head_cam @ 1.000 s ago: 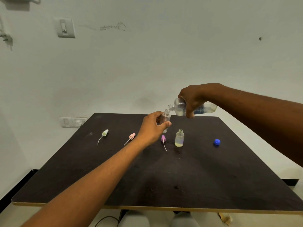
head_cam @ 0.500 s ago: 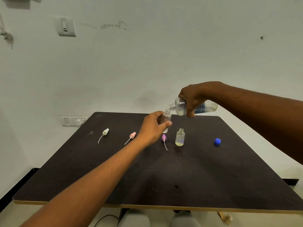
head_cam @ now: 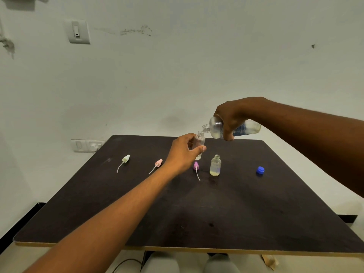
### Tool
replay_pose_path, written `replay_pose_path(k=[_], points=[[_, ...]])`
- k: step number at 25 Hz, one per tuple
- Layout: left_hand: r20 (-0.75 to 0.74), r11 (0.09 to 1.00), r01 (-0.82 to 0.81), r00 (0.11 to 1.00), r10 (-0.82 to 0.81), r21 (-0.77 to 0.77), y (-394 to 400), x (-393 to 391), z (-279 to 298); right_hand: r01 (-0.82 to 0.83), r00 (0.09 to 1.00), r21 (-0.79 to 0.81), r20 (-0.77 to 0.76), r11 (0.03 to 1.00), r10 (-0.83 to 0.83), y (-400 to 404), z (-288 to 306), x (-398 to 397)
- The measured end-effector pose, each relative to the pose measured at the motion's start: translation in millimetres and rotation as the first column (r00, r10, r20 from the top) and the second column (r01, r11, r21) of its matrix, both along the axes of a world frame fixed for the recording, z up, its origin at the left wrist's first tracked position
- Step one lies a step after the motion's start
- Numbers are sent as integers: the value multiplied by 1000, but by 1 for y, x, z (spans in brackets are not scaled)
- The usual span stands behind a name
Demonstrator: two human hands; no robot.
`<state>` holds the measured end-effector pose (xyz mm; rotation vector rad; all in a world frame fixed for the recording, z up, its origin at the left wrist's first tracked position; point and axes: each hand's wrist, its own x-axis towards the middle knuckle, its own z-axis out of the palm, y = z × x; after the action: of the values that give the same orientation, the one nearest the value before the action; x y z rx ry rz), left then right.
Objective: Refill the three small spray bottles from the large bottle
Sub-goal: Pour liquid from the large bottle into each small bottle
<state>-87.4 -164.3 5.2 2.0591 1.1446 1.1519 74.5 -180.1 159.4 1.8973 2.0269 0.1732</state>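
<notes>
While pouring: large bottle tipped, mouth at small bottle
Right hand: grips large bottle
Left hand: holds small bottle

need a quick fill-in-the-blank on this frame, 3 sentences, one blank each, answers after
1. The right hand tips the large bottle so that its neck meets the mouth of the small bottle held in the ____ hand.
2. The loose cap on the table is ____ in colour.
3. The number of spray tops lying on the table is ____.

Missing words: left; blue; three
</notes>
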Motion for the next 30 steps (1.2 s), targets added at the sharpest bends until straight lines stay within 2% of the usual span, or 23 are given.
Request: replay_pose_path(k=[30], points=[[28,999,29,999,-28,-21,-1,-2,0,18,999,-3,49,1000,-18,6,-1,-4]])
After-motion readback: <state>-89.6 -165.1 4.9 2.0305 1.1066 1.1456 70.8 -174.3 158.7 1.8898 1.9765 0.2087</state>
